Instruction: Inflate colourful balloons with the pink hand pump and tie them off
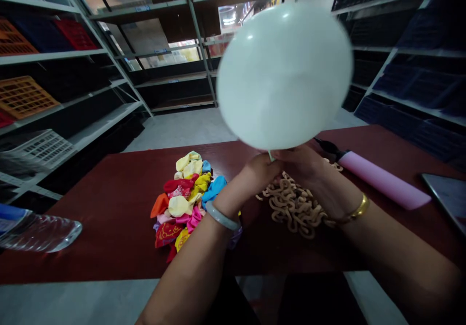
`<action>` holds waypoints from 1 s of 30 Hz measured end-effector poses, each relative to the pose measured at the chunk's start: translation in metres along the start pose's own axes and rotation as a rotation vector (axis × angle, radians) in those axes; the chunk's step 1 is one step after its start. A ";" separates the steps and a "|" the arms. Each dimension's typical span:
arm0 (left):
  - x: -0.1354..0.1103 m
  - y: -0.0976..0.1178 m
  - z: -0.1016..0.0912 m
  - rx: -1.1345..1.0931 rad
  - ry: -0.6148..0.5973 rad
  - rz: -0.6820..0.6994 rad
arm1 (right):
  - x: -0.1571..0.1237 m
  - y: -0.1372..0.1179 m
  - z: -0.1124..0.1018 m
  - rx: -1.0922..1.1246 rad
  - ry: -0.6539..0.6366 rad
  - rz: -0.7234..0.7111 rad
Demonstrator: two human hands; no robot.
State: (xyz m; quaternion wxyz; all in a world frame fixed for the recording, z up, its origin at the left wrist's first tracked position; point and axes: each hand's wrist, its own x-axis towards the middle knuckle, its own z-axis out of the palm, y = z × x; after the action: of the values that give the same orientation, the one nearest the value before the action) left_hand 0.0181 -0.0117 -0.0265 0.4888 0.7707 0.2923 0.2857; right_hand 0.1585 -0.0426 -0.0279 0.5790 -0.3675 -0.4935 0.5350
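Note:
A large, inflated pale-white balloon stands above the table, its neck pointing down between my hands. My left hand is closed at the neck, with the thumb and fingers pinched together. Right beside it, my right hand has its fingers closed around the same neck; its fingertips are partly hidden. Below and left lies a heap of limp coloured balloons. Under my right hand is a pile of tan, curly loops, whose material I cannot make out. A pink hand pump with a black nozzle lies to the right.
The dark red table carries a clear plastic bottle on its side at the left and a flat dark-screened device at the right edge. Metal shelves surround it, with an orange crate and a white basket.

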 end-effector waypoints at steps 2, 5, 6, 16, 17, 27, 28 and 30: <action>-0.001 0.003 -0.001 0.077 0.114 0.126 | 0.000 -0.007 0.000 0.129 0.042 -0.026; -0.003 0.007 -0.002 0.088 0.166 0.263 | -0.002 -0.016 -0.001 0.240 0.051 0.010; -0.004 0.007 -0.001 0.047 0.161 0.284 | -0.003 -0.017 -0.002 0.262 0.040 0.023; -0.006 0.018 0.011 -0.806 -0.032 -0.003 | -0.004 -0.021 -0.006 0.170 -0.081 0.025; -0.006 0.018 0.009 -0.836 -0.062 -0.022 | -0.005 -0.022 -0.006 0.157 -0.100 0.025; 0.002 0.002 -0.018 -0.335 0.094 0.109 | 0.013 -0.022 0.000 0.124 0.066 0.084; 0.002 0.002 -0.020 -0.276 0.155 0.155 | 0.016 -0.019 0.001 0.110 0.074 0.100; 0.003 0.001 -0.021 -0.317 0.253 0.153 | 0.020 -0.011 0.003 0.064 0.075 0.115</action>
State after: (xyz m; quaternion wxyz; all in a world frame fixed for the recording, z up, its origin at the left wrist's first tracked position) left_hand 0.0051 0.0027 -0.0179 0.5402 0.6621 0.2435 0.4589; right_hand 0.1576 -0.0254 -0.0132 0.5770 -0.3964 -0.4321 0.5686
